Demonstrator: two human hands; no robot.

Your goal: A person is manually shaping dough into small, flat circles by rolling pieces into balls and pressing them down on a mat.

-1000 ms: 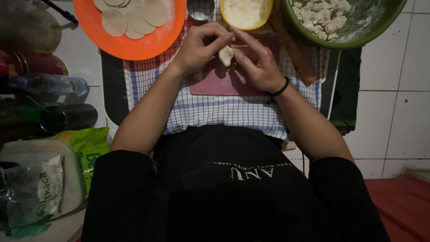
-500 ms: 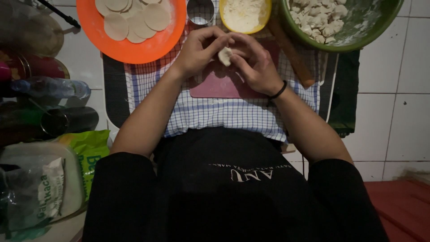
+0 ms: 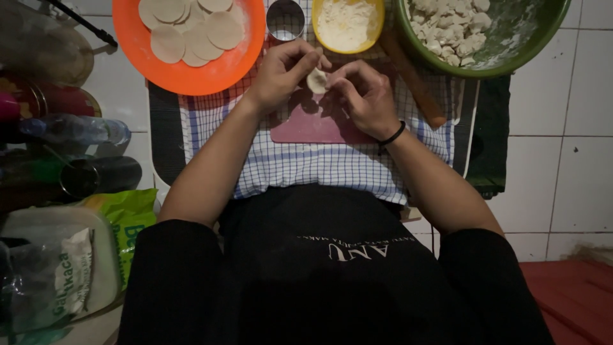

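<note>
Both hands pinch one small dumpling point(image 3: 317, 80) between their fingertips, the left hand point(image 3: 285, 71) from one side and the right hand point(image 3: 364, 96) from the other, above the maroon cutting board point(image 3: 306, 124) that lies on the checked cloth point(image 3: 319, 163). At the far edge of the cloth, near enough for an easy reach, stand the orange plate point(image 3: 191, 73) of round wrappers point(image 3: 191, 29), a metal ring cutter point(image 3: 285, 19), a yellow bowl of flour point(image 3: 348, 24) and a green bowl point(image 3: 511, 54) of finished dumplings. A wooden rolling pin point(image 3: 412, 80) lies just beside the right hand.
</note>
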